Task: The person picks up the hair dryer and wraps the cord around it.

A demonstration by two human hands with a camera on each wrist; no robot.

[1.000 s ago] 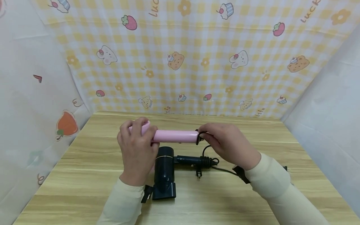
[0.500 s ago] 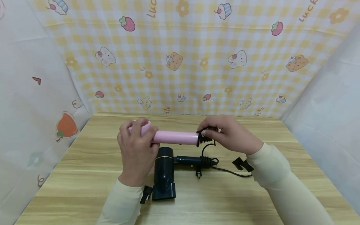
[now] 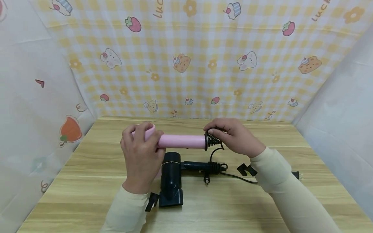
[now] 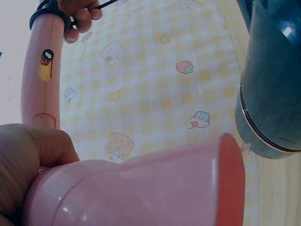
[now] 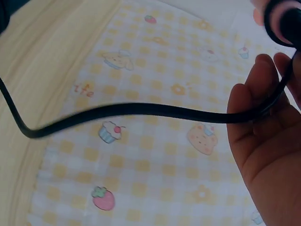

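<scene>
My left hand [image 3: 141,155] grips a pink hair dryer [image 3: 182,141] by its head, with the handle pointing right above the table. In the left wrist view, a switch [image 4: 46,61] shows on that handle and the nozzle [image 4: 188,183] faces right. My right hand [image 3: 234,137] pinches the black power cord [image 5: 141,109] beside the handle's end. One loop of cord circles that end, and a ribbed black sleeve [image 3: 214,141] sticks out of it. From the right hand, the cord hangs down in a curve.
A black hair dryer [image 3: 171,176] lies on the wooden table [image 3: 233,207] below the pink one, its cord wound round its handle [image 3: 195,166]. A plug [image 3: 296,175] lies by the right sleeve. Behind the table hangs a checked cloth [image 3: 163,87].
My right hand first drew back right from the handle's end, then shifted slightly left and up with the cord. More of the ribbed sleeve shows now. The left hand stays nearly still.
</scene>
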